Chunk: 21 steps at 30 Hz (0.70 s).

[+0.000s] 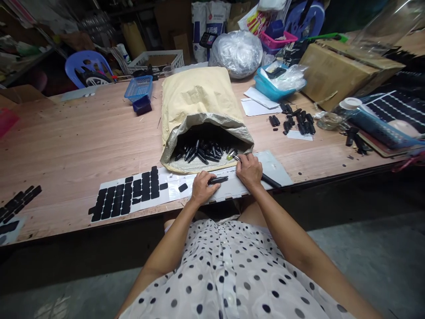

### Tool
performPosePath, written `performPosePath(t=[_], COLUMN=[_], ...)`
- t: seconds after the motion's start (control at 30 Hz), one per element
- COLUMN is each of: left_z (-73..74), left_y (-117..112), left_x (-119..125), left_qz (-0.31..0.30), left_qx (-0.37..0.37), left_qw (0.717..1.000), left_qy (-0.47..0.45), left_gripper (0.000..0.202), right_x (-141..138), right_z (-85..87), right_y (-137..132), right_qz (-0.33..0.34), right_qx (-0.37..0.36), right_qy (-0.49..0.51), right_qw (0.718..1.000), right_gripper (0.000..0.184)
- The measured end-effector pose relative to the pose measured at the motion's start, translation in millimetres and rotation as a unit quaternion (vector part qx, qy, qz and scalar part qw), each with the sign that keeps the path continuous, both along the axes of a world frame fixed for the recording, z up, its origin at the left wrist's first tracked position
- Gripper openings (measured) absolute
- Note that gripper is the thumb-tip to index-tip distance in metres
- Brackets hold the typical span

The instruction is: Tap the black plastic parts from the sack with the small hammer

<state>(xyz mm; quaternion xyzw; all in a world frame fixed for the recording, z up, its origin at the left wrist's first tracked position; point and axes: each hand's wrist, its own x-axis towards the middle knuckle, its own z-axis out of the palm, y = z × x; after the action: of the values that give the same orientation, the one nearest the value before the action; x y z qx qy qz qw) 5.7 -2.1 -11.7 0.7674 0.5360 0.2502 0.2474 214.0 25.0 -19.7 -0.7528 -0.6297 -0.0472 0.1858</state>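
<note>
On a long, wood-grained tabletop (83, 133), a pale-yellow sack with a grey lining (199, 91) is laid, its mouth facing the person. Before it, a flat, light-grey sheet (274, 166) is spread. A black-handled tool with a yellowish head (271, 180) is grasped in the right hand (249, 170), slanted, its head by the sack's mouth. A slim, pointed black piece (221, 179) is held by the left hand (202, 188) over the sheet, its long axis running sideways, its tip directed rightward, nearer the person than the tool's head.
</note>
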Motion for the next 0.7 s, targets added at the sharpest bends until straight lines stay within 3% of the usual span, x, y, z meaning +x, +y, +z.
performPosePath(t=[0.37, 0.53, 0.7], left_z=[-0.4, -3.6, -8.1], left_y=[3.2, 4.0, 5.1], left_x=[1.6, 1.3, 0.9], left_qz=[0.016, 0.008, 0.002], left_qx=[-0.012, -0.004, -0.002], left_qw=[0.999, 0.999, 0.998], left_qy=[-0.039, -0.050, -0.059], left_gripper=[0.012, 0.012, 0.012], right_x=[12.3, 4.8, -12.6], right_z=[-1.5, 11.5, 20.3], right_y=[-3.6, -38.1, -73.4], right_qz=[0.041, 0.121, 0.172], right_qx=[0.045, 0.124, 0.093], right_qy=[0.078, 0.197, 0.254], right_qw=[0.995, 0.965, 0.947], right_gripper=[0.029, 0.035, 0.033])
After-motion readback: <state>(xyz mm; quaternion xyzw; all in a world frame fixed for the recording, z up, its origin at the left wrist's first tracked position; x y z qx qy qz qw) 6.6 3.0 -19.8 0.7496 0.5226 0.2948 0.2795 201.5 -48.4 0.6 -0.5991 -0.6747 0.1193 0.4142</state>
